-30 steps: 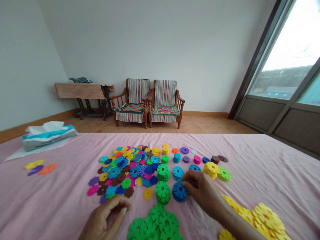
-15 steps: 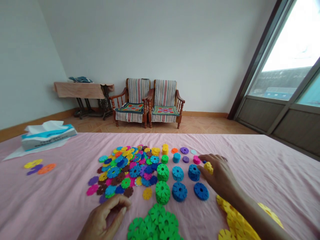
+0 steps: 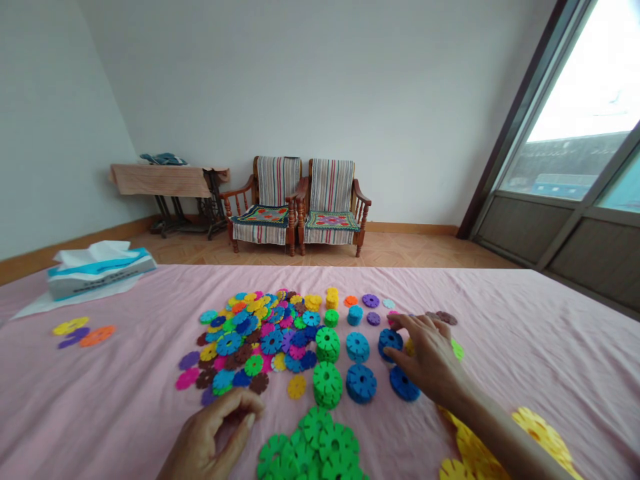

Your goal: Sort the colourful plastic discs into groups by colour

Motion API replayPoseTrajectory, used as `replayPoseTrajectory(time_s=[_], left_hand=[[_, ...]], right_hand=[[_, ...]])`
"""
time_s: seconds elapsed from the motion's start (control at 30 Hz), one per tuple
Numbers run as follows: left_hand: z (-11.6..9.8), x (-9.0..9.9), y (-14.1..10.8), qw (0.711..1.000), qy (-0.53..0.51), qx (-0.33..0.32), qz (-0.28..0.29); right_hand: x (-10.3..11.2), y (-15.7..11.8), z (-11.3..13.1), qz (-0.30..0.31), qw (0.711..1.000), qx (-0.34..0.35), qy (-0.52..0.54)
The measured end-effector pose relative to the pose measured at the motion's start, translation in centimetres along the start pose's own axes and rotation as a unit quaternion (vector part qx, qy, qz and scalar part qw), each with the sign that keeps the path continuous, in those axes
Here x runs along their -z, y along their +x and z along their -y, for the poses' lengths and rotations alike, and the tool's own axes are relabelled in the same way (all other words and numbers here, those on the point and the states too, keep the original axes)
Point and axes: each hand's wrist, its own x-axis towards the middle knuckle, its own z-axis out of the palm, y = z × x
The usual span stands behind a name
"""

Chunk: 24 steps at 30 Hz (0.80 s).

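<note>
My left hand [image 3: 213, 433] rests at the table's near edge, fingers loosely curled, thumb and forefinger apart, nothing between them. Close by lie the mixed pile of notched plastic discs [image 3: 260, 343] and a heap of green discs [image 3: 323, 443]. My right hand [image 3: 430, 347] reaches over the stacks with thumb and fingers apart. Its thumb overlaps the near side of a dark blue disc stack [image 3: 391, 339], its forefinger lies beyond, over a pink disc [image 3: 393, 313]. Another dark blue stack [image 3: 404, 383] stands just below. Yellow discs under the palm are mostly hidden.
Green stacks [image 3: 327, 377] and lighter blue stacks [image 3: 361, 381] stand in columns. Large yellow discs [image 3: 540, 433] lie at the right front, partly behind my forearm. A tissue box [image 3: 100, 272] and three loose discs sit left. Two wooden armchairs [image 3: 330, 193] stand beyond the table.
My right hand has shifted slightly left and nearer, from beside the small pink and yellow discs to the dark blue stack. A lime green disc now shows behind it. My left hand stays put.
</note>
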Motion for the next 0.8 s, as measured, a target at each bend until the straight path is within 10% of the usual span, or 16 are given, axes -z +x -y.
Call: replayPoseTrajectory(time_s=[0.4, 0.8], left_hand=[[-0.4, 0.0, 0.3, 1.000, 0.005, 0.002, 0.009], [-0.2, 0.0, 0.2, 1.000, 0.008, 0.006, 0.015]], right_hand=[[4.7, 1.3, 1.4, -0.047, 0.976, -0.092, 0.194], [0.6, -1.9, 5.1, 0.107, 0.981, 0.023, 0.160]])
